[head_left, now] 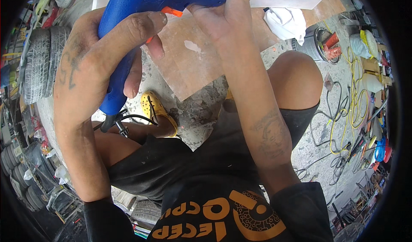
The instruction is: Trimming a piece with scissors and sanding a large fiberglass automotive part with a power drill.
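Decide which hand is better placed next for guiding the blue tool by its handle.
Probably the left hand: it wraps the handle of the blue power tool, thumb beside an orange part. The right hand is at the tool's body.

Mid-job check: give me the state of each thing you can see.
Blue power tool: held up; running or not, cannot tell
Left grip: closed around the tool's handle
Right grip: palm against the tool's body, fingers partly hidden
Brown sheet: dusty, with a pale patch
White cloth: crumpled
Bucket: open, red pieces at its mouth
Yellow cable: loosely looped
Yellow clog: worn
Tires: dusty, side by side
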A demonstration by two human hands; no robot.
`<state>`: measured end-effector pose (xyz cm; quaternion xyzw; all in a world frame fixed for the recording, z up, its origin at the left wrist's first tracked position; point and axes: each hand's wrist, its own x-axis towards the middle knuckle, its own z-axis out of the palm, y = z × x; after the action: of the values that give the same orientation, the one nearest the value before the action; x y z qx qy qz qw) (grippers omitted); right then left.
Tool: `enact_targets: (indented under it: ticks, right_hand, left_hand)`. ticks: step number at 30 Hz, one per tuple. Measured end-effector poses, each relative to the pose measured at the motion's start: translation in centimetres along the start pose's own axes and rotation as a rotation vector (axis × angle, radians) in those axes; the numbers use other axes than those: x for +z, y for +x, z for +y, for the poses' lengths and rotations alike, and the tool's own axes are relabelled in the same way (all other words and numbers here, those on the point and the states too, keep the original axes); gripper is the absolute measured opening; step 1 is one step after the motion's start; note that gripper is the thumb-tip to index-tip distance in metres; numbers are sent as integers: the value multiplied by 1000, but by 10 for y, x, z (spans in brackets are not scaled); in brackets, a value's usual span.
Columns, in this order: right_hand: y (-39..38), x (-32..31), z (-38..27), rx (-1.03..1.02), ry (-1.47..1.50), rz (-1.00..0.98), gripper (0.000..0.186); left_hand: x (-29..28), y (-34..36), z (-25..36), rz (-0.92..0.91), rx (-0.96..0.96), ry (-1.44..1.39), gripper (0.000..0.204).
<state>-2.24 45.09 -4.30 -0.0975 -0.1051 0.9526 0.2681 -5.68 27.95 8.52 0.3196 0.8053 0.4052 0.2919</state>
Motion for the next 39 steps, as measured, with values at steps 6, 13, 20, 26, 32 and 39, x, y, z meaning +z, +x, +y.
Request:
enact_targets:
  ticks: [6, 13, 20, 26, 32, 39]
  right_hand:
    - [2, -2, 0, -35, 20, -51, 52]
    - [2, -3, 0, -20, 37, -86, 52]
    - [2, -2, 3, -37, 22, -131, 52]
    - [1, -1, 3, -33, -1, -118, 53]
    - [3, -4, 1, -5, -27, -142, 55]
    - [3, -4, 2, 2, -45, -149, 56]
  left_hand:
    - [1, -1, 0, 14, 12, 0, 54]
    - [-1, -1, 1, 15, 0, 40, 53]
    - [-1, -7, -3, 8, 38, -56, 52]
    - [2, -9, -8, 20, 29, -45, 52]
    - [3, -10, -12, 32, 38, -102, 51]
    - [3, -10, -9, 45, 20, -82, 51]
